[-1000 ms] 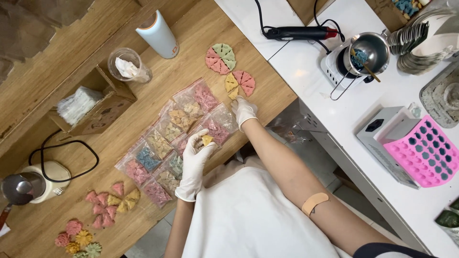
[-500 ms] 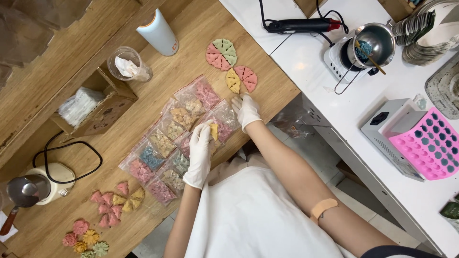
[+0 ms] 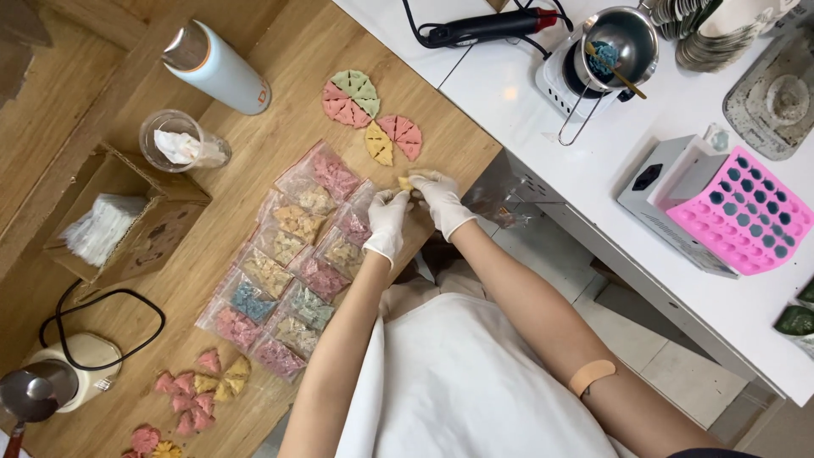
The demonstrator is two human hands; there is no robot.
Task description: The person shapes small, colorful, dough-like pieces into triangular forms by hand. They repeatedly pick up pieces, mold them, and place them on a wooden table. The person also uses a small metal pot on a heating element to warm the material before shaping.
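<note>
Gloved hands (image 3: 415, 203) around small yellow wedge (image 3: 405, 181)

The small yellow piece (image 3: 405, 181) is mostly hidden between the gloved left hand (image 3: 387, 222) and right hand (image 3: 439, 200). Far right, stacked dishes (image 3: 712, 38) run off the top edge. Near left, the kettle (image 3: 34, 394) is cut off.
</note>
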